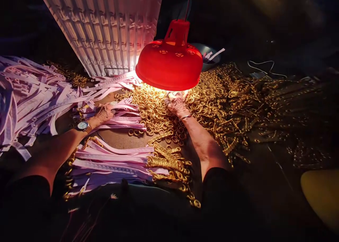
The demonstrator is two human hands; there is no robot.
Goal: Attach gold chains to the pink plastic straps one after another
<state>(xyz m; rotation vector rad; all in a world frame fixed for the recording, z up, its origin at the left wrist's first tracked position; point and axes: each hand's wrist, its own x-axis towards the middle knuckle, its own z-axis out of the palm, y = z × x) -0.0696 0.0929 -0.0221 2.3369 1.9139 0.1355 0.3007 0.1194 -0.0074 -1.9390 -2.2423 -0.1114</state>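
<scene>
My left hand [104, 112], with a watch on the wrist, is closed over a bundle of pink straps [127, 119] whose ends point right toward loose gold rings [155, 109]. Among these rings, under the lamp, is my right hand [176, 103]. Its fingers look curled; the lamp's rim and glare partly hide them, so what they hold cannot be made out. Nearest me lies a second row of pink straps [113, 164], with gold chain pieces [169, 157] at their right ends.
A red lamp [169, 63] hangs low over the rings. Behind it stands a ribbed, translucent panel [106, 26]. More pink straps [34, 97] are heaped at left. Gold chains [246, 97] spread rightward into shadow. A bowl [215, 58] sits at the back; a yellow surface [321, 199] shows at lower right.
</scene>
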